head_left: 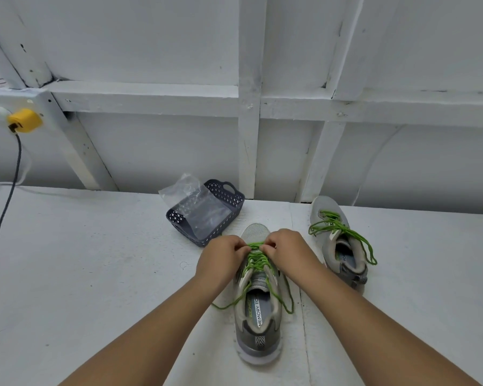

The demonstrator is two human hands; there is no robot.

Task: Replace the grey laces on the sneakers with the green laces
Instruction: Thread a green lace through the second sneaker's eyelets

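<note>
Far sneaker (343, 246): green lace through, ends loose, untied.
Near sneaker (258, 296), surface centre: green lace (255, 260) crossed up eyelets; left hand (223, 256), right hand (286, 247) each pinch it near toe, snugging. Tying left. No grey laces seen.

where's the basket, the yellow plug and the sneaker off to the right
basket (236, 195): head view, on its right rim by the handle
yellow plug (25, 120): head view, on its yellow body
right sneaker (322, 205): head view, on its grey toe

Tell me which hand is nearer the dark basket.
Left. The left hand sits just in front of the dark basket, at its near corner. The right hand works on the sneaker's far side, farther from it.
</note>
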